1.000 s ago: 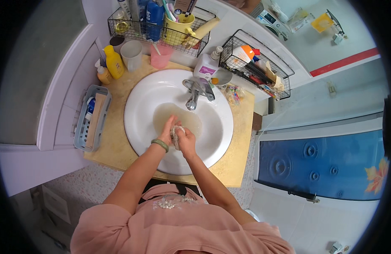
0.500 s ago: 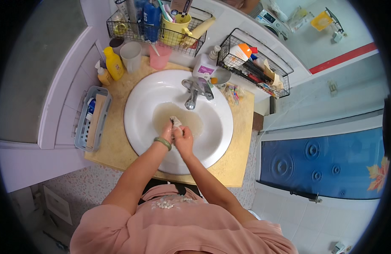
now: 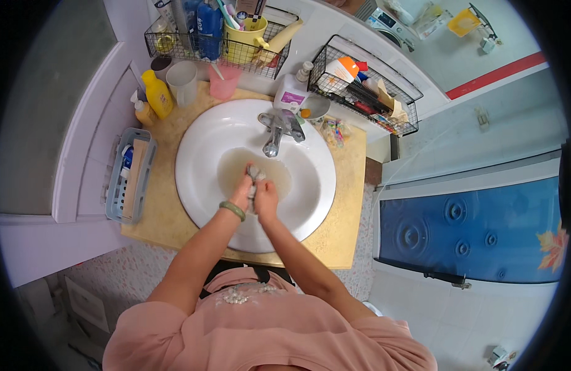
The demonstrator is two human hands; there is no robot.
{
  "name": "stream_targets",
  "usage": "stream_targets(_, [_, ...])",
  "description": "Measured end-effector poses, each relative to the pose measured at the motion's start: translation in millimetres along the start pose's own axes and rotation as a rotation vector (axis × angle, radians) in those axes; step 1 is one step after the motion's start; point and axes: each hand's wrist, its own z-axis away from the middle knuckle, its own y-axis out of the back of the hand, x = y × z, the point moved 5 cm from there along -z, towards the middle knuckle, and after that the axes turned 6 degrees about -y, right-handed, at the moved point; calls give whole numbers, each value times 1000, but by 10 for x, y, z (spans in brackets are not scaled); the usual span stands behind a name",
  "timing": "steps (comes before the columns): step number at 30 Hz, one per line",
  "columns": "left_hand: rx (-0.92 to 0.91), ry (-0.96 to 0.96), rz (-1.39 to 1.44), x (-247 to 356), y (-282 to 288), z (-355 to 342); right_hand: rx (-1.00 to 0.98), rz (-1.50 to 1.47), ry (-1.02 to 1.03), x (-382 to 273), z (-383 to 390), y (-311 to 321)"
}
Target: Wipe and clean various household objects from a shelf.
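Observation:
Over the white oval sink (image 3: 189, 145), both my hands are closed around a small greyish-white wet cloth (image 3: 256, 174). My left hand (image 3: 241, 189), with a green bangle (image 3: 233, 210) on its wrist, presses the cloth from the left. From the other side my right hand (image 3: 266, 196) grips it with curled fingers. Part of the cloth bunches up between the hands; the rest is hidden in them. Cloudy brownish water (image 3: 231, 164) lies in the basin just beyond and beneath. The chrome faucet (image 3: 273, 137) is behind the hands, not touching them.
A grey-blue plastic basket (image 3: 116, 213) stands on the yellowish counter (image 3: 150, 219) at left. Behind the sink are a yellow bottle (image 3: 157, 94), a pink cup (image 3: 223, 82) and a white pump bottle (image 3: 291, 93). Wire racks (image 3: 353, 102) line the wall. A blue patterned panel (image 3: 471, 229) is at right.
My hands have shifted slightly against each other, and more of the cloth shows between them. The whole view has moved a little.

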Motion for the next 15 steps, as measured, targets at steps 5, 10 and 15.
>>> stream_targets(5, [-254, -74, 265, -115, -34, -86, 91, 15, 156, -209, -58, -15])
stream_targets(10, [-218, -116, -112, -262, -79, -139, 13, -271, -237, 248, -858, 159])
stream_targets(15, [-153, 241, -117, -123, 117, 111, -569, -1067, -676, 226, -731, 213])
